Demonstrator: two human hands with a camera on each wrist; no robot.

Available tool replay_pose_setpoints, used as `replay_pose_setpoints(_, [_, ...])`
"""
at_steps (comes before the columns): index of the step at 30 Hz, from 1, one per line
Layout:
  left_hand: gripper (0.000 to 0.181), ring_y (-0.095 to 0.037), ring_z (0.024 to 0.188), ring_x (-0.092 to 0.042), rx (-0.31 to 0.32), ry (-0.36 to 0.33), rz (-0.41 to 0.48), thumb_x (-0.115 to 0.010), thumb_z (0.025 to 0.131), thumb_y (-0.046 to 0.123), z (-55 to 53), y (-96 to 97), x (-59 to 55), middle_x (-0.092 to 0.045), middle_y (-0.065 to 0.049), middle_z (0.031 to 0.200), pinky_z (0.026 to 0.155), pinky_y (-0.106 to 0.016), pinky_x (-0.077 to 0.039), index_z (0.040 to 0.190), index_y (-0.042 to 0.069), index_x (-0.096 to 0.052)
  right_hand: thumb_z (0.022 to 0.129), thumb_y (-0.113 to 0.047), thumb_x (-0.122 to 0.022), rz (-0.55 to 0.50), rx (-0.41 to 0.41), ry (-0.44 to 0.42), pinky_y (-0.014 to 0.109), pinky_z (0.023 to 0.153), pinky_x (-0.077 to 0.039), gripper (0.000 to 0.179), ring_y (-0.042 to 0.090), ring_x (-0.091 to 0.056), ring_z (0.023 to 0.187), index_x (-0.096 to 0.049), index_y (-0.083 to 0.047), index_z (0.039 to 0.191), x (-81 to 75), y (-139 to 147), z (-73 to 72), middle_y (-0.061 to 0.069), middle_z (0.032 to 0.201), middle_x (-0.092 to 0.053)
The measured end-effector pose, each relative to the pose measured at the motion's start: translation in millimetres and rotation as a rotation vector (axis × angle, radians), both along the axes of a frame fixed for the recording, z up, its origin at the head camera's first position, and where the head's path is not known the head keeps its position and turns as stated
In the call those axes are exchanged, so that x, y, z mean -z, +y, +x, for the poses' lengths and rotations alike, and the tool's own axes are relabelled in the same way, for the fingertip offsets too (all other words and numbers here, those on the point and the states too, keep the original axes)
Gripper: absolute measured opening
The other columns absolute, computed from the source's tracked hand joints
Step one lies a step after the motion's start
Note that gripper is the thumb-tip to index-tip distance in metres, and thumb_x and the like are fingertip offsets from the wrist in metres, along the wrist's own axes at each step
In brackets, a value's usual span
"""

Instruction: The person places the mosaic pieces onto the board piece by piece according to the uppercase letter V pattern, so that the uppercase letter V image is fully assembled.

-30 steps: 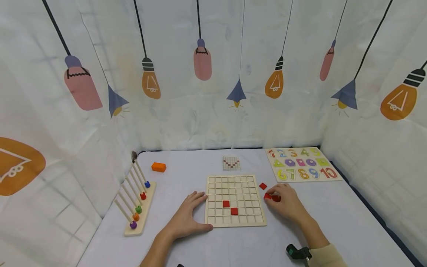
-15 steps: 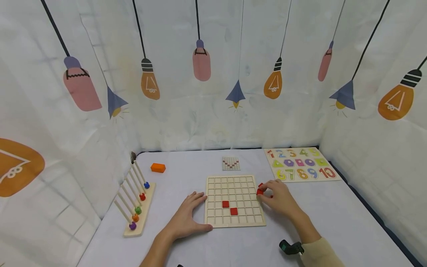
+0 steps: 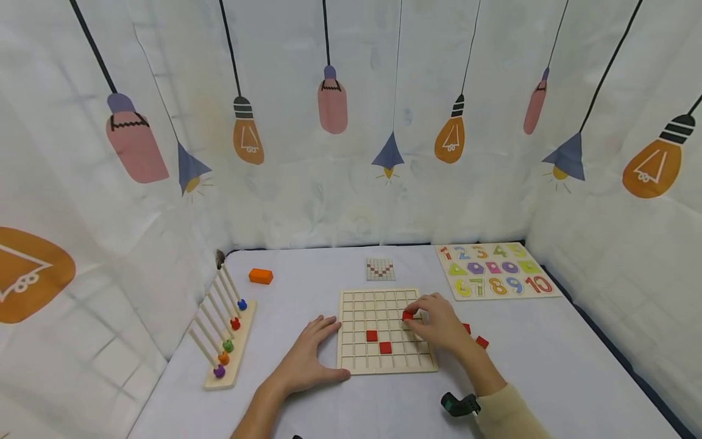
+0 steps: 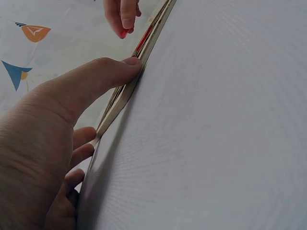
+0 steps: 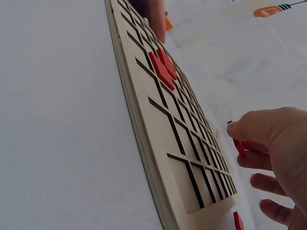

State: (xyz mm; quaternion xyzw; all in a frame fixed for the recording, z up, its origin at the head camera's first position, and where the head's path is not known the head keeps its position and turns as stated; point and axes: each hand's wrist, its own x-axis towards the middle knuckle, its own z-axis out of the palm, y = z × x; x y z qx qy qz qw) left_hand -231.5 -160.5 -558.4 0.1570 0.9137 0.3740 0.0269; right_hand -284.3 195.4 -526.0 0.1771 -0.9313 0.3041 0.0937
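Right hand (image 5: 283, 148)'s got a red tile (image 5: 238, 145) pinched
Two other tiles (image 5: 161, 71) sit on the grid board (image 5: 148, 129), toward its near edge.

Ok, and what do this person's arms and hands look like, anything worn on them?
The left hand and right hand show no gloves or rings. A plain cream sleeve covers part of the right arm, with a black device beside its cuff. The left forearm shows no sleeve.

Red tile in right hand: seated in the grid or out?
Out. The right hand pinches the red tile over the grid board; the right wrist view shows it clear of the board.
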Motion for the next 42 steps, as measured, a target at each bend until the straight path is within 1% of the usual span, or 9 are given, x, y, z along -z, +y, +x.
replay_pose_setpoints(8, [0.114, -0.032, 0.174, -0.023, 0.007, 0.002, 0.003, -0.097, 0.070, 0.071, 0.1, 0.2, -0.2, -0.044, 0.006, 0.177, 0.134, -0.071, -0.029, 0.166, 0.025, -0.054, 0.094, -0.026, -0.090, 0.004, -0.037, 0.012, 0.041, 0.095, -0.052, 0.017, 0.013, -0.059, 0.108, -0.085, -0.025, 0.111, 5.6, -16, -2.2, -0.014, 0.105, -0.076])
replay_pose_setpoints(16, [0.114, -0.033, 0.173, -0.024, 0.003, 0.009, 0.002, -0.097, 0.070, 0.070, 0.0, -0.1, 0.0, -0.045, 0.005, 0.177, 0.133, -0.071, -0.031, 0.165, 0.024, -0.055, 0.095, -0.028, -0.089, -0.016, -0.072, -0.009, 0.045, 0.100, -0.056, 0.018, 0.013, -0.060, 0.114, -0.084, -0.024, 0.113, 0.2, -35, 0.1, -0.011, 0.110, -0.077])
replay_pose_setpoints(19, [0.114, -0.033, 0.173, -0.024, 0.000, 0.009, 0.001, -0.097, 0.070, 0.070, 0.0, -0.2, 0.2, -0.045, 0.005, 0.177, 0.133, -0.072, -0.031, 0.165, 0.025, -0.055, 0.096, -0.029, -0.088, -0.022, -0.080, -0.030, 0.048, 0.105, -0.055, 0.019, 0.015, -0.060, 0.117, -0.084, -0.024, 0.115, -1.4, -42, 0.2, -0.011, 0.113, -0.077])
replay_pose_setpoints(22, [0.113, -0.032, 0.173, -0.024, -0.001, 0.009, -0.001, -0.097, 0.070, 0.070, 0.2, -0.2, 0.4, -0.045, 0.006, 0.176, 0.133, -0.072, -0.031, 0.165, 0.025, -0.055, 0.097, -0.028, -0.088, -0.023, -0.101, -0.025, 0.056, 0.121, -0.049, 0.020, 0.019, -0.065, 0.121, -0.084, -0.023, 0.116, -1.5, -49, -1.6, -0.009, 0.115, -0.078])
replay_pose_setpoints(24, [0.113, -0.033, 0.173, -0.024, 0.000, 0.010, -0.002, -0.097, 0.070, 0.070, 0.1, -0.3, 0.6, -0.045, 0.006, 0.176, 0.133, -0.072, -0.031, 0.165, 0.025, -0.055, 0.096, -0.028, -0.088, -0.017, -0.109, -0.014, 0.059, 0.127, -0.045, 0.019, 0.020, -0.067, 0.124, -0.084, -0.023, 0.115, -0.7, -53, -3.0, -0.008, 0.116, -0.079])
replay_pose_setpoints(26, [0.112, -0.033, 0.173, -0.024, 0.003, 0.010, -0.003, -0.097, 0.070, 0.070, 0.0, -0.4, 0.6, -0.045, 0.006, 0.176, 0.133, -0.072, -0.031, 0.165, 0.025, -0.055, 0.096, -0.028, -0.088, -0.006, -0.114, -0.009, 0.059, 0.127, -0.045, 0.019, 0.019, -0.067, 0.123, -0.084, -0.023, 0.114, 0.3, -57, -4.6, -0.008, 0.116, -0.079])
replay_pose_setpoints(31, [0.112, -0.033, 0.173, -0.024, 0.009, 0.011, -0.006, -0.096, 0.071, 0.071, -0.1, -1.0, 0.5, -0.045, 0.006, 0.177, 0.133, -0.072, -0.031, 0.165, 0.026, -0.055, 0.097, -0.032, -0.087, 0.013, -0.117, -0.043, 0.048, 0.105, -0.056, 0.022, 0.015, -0.059, 0.117, -0.084, -0.025, 0.118, 1.4, -69, -7.1, -0.010, 0.117, -0.077])
replay_pose_setpoints(38, [0.113, -0.033, 0.173, -0.024, 0.015, 0.017, -0.008, -0.096, 0.070, 0.072, -0.4, -1.9, 1.4, -0.045, 0.008, 0.176, 0.133, -0.071, -0.031, 0.165, 0.026, -0.055, 0.098, -0.035, -0.085, 0.022, -0.141, -0.066, 0.049, 0.113, -0.054, 0.023, 0.015, -0.062, 0.118, -0.084, -0.026, 0.120, 3.6, -82, -11.3, -0.011, 0.118, -0.077])
replay_pose_setpoints(42, [0.114, -0.033, 0.173, -0.024, 0.019, 0.016, -0.002, -0.095, 0.070, 0.073, -0.9, -2.6, 2.2, -0.045, 0.007, 0.176, 0.133, -0.071, -0.030, 0.166, 0.026, -0.054, 0.098, -0.038, -0.085, 0.038, -0.144, -0.062, 0.048, 0.107, -0.057, 0.026, 0.014, -0.059, 0.118, -0.083, -0.028, 0.122, 6.7, -88, -13.4, -0.012, 0.120, -0.076])
